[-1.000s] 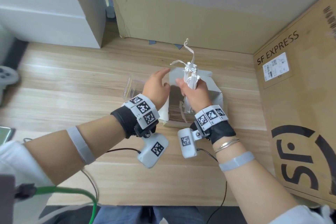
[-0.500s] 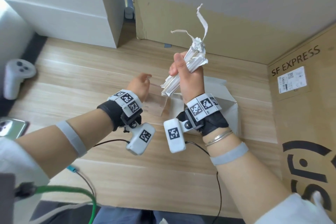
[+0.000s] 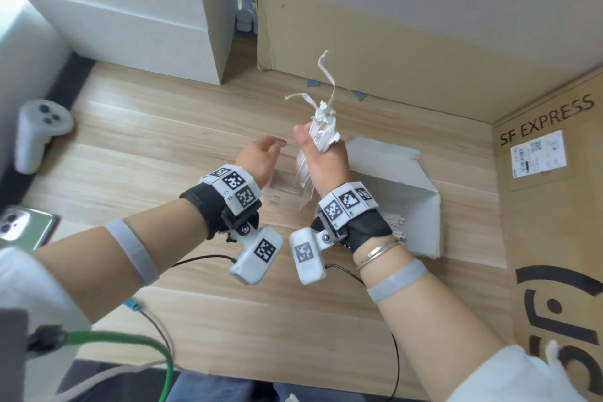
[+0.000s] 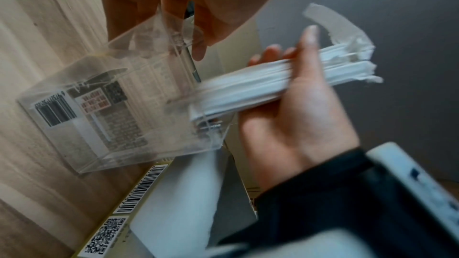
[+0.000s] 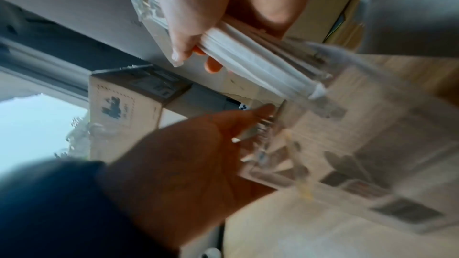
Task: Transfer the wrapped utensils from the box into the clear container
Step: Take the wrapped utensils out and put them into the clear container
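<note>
My right hand (image 3: 321, 153) grips a bundle of white paper-wrapped utensils (image 3: 323, 132), held nearly upright with torn paper strips sticking up. The bundle's lower end reaches into the open top of the clear container (image 3: 284, 188), which stands on the wooden table left of the white box (image 3: 401, 173). More wrapped utensils (image 3: 396, 225) lie in that box. My left hand (image 3: 266, 153) is at the container's rim with relaxed fingers (image 4: 198, 46) touching its edge. The left wrist view shows the container (image 4: 99, 105) and the bundle (image 4: 248, 89) entering it.
A large SF EXPRESS cardboard box (image 3: 548, 206) walls the right side and another carton (image 3: 391, 59) stands behind. A white game controller (image 3: 36, 134) and a phone (image 3: 23, 228) lie at the left. Cables (image 3: 146, 346) trail near the table's front edge.
My right hand lifted the bundle out of the white box, carried it left and lowered its end into the clear container. My left hand moved from the box to the container's rim.
</note>
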The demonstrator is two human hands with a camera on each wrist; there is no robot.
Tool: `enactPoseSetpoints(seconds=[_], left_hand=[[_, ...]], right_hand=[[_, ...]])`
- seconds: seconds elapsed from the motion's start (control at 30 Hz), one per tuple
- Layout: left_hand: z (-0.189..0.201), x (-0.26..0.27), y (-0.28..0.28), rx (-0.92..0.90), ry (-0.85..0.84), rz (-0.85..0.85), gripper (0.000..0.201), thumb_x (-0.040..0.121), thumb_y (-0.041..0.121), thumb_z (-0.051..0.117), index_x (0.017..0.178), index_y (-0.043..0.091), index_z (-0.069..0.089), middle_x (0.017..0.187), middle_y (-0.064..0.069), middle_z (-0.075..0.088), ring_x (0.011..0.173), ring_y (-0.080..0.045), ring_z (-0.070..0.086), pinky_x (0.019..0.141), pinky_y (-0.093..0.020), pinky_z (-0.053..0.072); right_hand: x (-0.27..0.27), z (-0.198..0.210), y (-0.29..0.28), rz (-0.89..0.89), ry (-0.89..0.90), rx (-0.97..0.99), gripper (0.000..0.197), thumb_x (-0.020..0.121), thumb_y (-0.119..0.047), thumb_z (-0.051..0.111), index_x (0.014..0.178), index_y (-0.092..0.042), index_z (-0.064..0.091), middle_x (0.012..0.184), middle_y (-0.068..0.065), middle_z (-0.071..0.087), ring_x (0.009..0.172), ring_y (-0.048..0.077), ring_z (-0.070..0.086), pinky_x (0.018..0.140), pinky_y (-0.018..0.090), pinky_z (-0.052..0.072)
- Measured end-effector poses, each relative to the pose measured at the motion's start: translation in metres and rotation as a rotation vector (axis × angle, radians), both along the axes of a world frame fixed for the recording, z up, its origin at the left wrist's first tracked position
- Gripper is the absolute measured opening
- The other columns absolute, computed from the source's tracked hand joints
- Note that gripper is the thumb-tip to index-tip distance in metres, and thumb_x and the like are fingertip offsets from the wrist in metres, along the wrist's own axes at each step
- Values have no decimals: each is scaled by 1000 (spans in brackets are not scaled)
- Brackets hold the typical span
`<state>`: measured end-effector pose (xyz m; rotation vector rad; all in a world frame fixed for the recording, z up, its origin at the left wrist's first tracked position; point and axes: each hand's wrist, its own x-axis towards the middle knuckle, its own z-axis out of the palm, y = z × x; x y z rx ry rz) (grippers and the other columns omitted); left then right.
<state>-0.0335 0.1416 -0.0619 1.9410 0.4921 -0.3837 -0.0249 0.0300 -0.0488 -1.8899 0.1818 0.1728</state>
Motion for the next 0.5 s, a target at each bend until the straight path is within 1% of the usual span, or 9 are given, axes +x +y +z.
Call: enactPoseSetpoints(seconds=[0.03, 0.07, 0.13, 0.2, 0.27, 0.33, 0.37, 0.43, 0.5], left_hand=[[0, 0, 0, -9, 5, 1, 33, 97, 17, 37, 121, 8, 59, 125, -16, 60, 116, -33, 56, 93, -40, 47], [-1, 0, 0, -17, 10, 3, 33, 97, 17, 37, 121, 8, 58, 125, -17, 60, 115, -33, 56, 93, -41, 47], [-2, 1, 1, -32, 15, 19, 33, 97, 16, 37, 121, 8, 59, 125, -21, 60, 115, -36, 56, 91, -42, 48], [-1, 3, 1, -45, 12, 48, 32, 96, 15, 38, 119, 6, 59, 123, -25, 59, 112, -38, 57, 89, -43, 49], [-2, 5, 0, -31, -17, 40, 32, 95, 13, 38, 117, 6, 60, 119, -25, 62, 93, -34, 61, 77, -36, 51], [-3, 6, -1, -1, -51, 16, 32, 95, 12, 38, 116, 7, 61, 119, -23, 63, 64, -17, 53, 60, -25, 42], [-4, 7, -2, 1, -57, 15, 32, 95, 12, 38, 117, 7, 61, 120, -26, 61, 57, -12, 46, 57, -24, 40], [-6, 7, -3, 13, -69, 7, 32, 95, 13, 38, 118, 7, 60, 120, -29, 60, 52, -8, 41, 55, -22, 41], [-7, 7, -4, 47, -83, -15, 32, 96, 12, 38, 119, 7, 59, 119, -25, 62, 51, -7, 41, 42, -7, 36]], right_hand=[[-2, -5, -1, -4, 41, -43, 23, 80, -35, 68, 89, -16, 60, 91, -1, 62, 93, 19, 62, 83, 29, 51], [-3, -7, -2, -8, 95, -80, 21, 77, -37, 70, 88, -24, 56, 97, -8, 57, 106, 22, 58, 91, 35, 49], [-6, -9, -5, 57, 163, -185, 22, 78, -34, 71, 81, -37, 50, 97, -25, 41, 122, 19, 45, 103, 34, 40], [-7, -11, -9, 181, 143, -391, 13, 79, -33, 69, 91, -31, 64, 115, -20, 48, 127, 19, 34, 107, 29, 30], [-6, -14, -12, 267, 127, -519, 27, 78, -34, 68, 103, -24, 68, 134, -8, 47, 130, 23, 29, 107, 28, 25], [-4, -12, -13, 288, 135, -553, 29, 79, -36, 66, 105, -25, 69, 138, -7, 45, 131, 24, 29, 108, 28, 24], [-3, -8, -14, 297, 133, -558, 27, 81, -39, 64, 105, -27, 69, 139, -7, 45, 132, 24, 28, 109, 29, 24], [-2, -4, -17, 330, 136, -567, 28, 88, -45, 54, 103, -29, 71, 140, -8, 45, 133, 23, 27, 111, 35, 23], [-1, -1, -19, 389, 123, -625, 35, 95, -43, 42, 100, -26, 72, 141, -10, 45, 132, 23, 27, 110, 39, 22]])
